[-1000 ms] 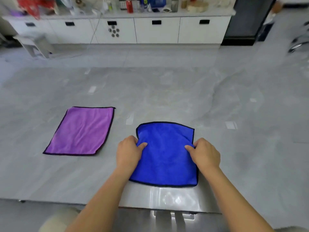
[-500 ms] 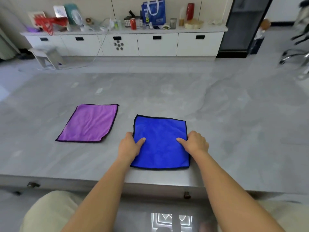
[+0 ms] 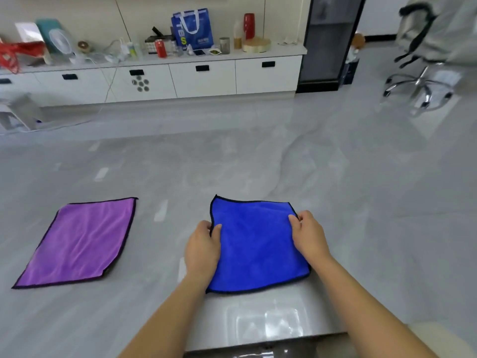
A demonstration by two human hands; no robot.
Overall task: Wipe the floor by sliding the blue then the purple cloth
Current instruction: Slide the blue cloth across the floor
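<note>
Plainly, both hands are on the bright blue microfibre cloth with dark stitched edging (image 3: 258,244), which lies flat on the glossy grey marble-patterned floor (image 3: 258,156), near the person and a little right of centre. The left hand (image 3: 202,250) is closed on the cloth's left edge, thumb on top and fingers curled round the hem; the right hand (image 3: 308,237) pinches the right edge near the far right corner in the same way. The light purple microfibre cloth with dark edging (image 3: 77,241) lies flat and untouched well to the left, clear of the blue one.

Several things could spoil the wipe from here, in my judgement. Because the grip is a pinch at the edges rather than a flat press, a push could lift the hems, so the middle would bunch or fold and only part of the cloth would rub the floor. The far left corner already looks slightly raised, and it might curl under when the cloth slides away. Uneven force between the two hands would swing the cloth round instead of carrying it straight. The floor looks smooth and shiny, so the cloth could skate faster than expected and slip out from under the fingers. A slide drifting left could catch the purple cloth and drag it out of place before its turn comes.
</note>
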